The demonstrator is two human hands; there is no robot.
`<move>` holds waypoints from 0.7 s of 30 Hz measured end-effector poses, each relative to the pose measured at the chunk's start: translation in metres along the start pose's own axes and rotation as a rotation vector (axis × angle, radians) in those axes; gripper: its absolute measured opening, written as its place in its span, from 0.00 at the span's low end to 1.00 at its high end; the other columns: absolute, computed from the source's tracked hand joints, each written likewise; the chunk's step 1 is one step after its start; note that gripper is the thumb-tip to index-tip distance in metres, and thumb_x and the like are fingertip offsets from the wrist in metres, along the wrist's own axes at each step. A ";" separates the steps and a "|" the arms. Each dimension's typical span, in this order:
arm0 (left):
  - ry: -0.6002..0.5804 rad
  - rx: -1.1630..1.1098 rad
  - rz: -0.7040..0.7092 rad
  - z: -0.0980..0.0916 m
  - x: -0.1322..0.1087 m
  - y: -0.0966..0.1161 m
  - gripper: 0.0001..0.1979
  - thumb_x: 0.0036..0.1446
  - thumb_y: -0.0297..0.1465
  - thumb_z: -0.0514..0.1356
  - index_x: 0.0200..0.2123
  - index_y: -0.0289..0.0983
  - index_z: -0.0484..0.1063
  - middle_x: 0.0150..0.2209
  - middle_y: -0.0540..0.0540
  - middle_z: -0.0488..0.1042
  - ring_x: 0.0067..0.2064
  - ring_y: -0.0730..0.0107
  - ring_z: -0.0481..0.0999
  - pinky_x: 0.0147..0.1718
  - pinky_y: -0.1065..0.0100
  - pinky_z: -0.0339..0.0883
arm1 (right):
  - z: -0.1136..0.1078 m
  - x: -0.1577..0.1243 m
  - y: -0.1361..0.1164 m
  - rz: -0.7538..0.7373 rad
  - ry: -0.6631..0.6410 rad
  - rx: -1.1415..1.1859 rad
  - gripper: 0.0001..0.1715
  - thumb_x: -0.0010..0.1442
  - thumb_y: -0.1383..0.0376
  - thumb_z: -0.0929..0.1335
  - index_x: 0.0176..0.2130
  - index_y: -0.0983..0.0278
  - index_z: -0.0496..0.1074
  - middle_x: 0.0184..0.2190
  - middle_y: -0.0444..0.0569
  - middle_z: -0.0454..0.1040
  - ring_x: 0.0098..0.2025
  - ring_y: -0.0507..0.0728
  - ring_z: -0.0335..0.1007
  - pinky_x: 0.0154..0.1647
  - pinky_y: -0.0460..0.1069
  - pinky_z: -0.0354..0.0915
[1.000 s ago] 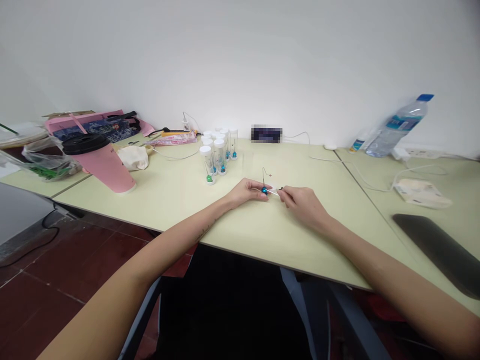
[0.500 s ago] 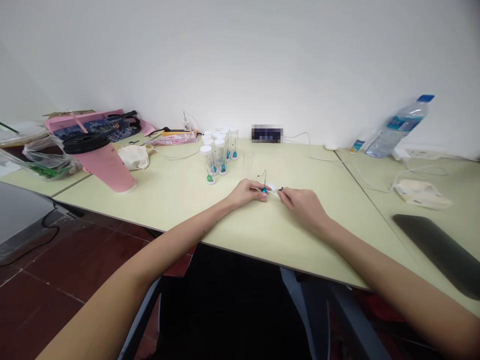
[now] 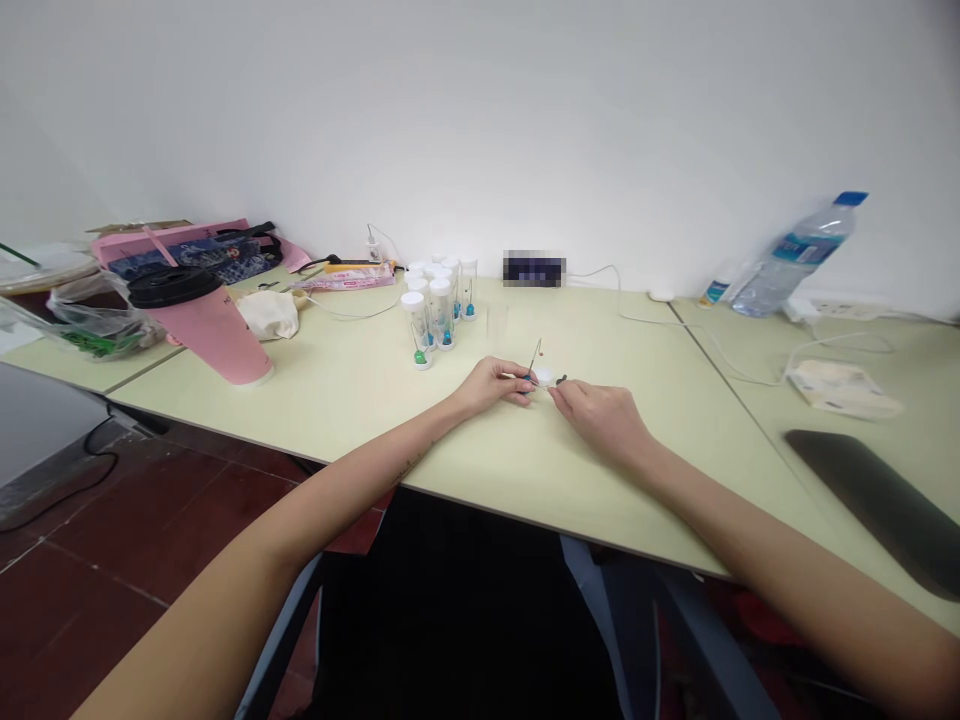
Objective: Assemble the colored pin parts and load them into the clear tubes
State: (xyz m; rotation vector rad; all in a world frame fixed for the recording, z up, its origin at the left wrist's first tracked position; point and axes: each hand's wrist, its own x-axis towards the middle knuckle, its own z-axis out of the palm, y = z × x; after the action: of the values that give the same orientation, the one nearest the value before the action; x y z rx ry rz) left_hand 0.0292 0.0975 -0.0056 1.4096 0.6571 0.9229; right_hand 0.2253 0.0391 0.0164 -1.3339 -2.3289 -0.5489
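My left hand (image 3: 499,381) is closed, with thumb and fingers pinching a small blue ball (image 3: 527,381). From the ball a thin bent wire (image 3: 534,356) stands up, leaning right, with a tiny reddish tip. My right hand (image 3: 596,410) is closed in a pinch around a slim tool (image 3: 561,380) with a dark end; its light, thin part reaches toward the blue ball, but I cannot tell whether they touch. Between the hands a round white cap (image 3: 544,375) lies on the table. The fingers hide part of the ball and most of the tool.
Several clear tubes with white caps (image 3: 413,300) stand behind my left hand, holding blue or green balls with wires. An uncapped clear tube (image 3: 497,322) stands beside them. A pink cup (image 3: 217,330) is left, a water bottle (image 3: 799,255) and dark flat object (image 3: 874,500) right.
The blue ball has turned in my left hand: its wire's bent end pointed left and now points right. My right hand has shifted slightly left, nearer the ball.
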 end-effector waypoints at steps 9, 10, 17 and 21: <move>-0.046 0.112 0.031 0.000 -0.002 0.002 0.17 0.46 0.38 0.67 0.33 0.28 0.77 0.35 0.44 0.74 0.33 0.71 0.75 0.39 0.64 0.74 | -0.002 0.002 0.002 0.464 -0.294 0.994 0.24 0.64 0.52 0.59 0.24 0.63 0.66 0.16 0.42 0.66 0.16 0.49 0.58 0.19 0.45 0.54; -0.048 0.118 0.023 0.000 -0.001 0.002 0.17 0.46 0.38 0.67 0.33 0.28 0.77 0.35 0.44 0.74 0.32 0.72 0.76 0.38 0.64 0.73 | 0.000 0.002 0.003 0.490 -0.321 1.048 0.25 0.64 0.51 0.59 0.24 0.64 0.67 0.16 0.42 0.65 0.15 0.49 0.57 0.18 0.45 0.54; -0.006 0.005 -0.050 -0.005 0.002 0.001 0.17 0.47 0.37 0.68 0.33 0.28 0.76 0.32 0.44 0.74 0.31 0.74 0.76 0.40 0.65 0.71 | -0.002 0.005 0.010 0.190 -0.041 0.514 0.17 0.64 0.56 0.62 0.44 0.63 0.72 0.35 0.50 0.74 0.25 0.53 0.68 0.31 0.49 0.62; -0.015 -0.057 -0.040 -0.006 0.002 0.001 0.16 0.47 0.37 0.68 0.34 0.29 0.76 0.32 0.44 0.75 0.34 0.73 0.75 0.43 0.65 0.70 | -0.003 0.005 0.011 -0.054 0.033 0.137 0.16 0.67 0.62 0.58 0.46 0.63 0.71 0.47 0.56 0.70 0.35 0.58 0.70 0.30 0.50 0.60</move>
State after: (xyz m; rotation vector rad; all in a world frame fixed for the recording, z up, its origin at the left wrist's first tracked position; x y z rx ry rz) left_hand 0.0246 0.1024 -0.0051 1.3474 0.6402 0.8923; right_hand 0.2330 0.0464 0.0231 -1.1942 -2.3364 -0.4164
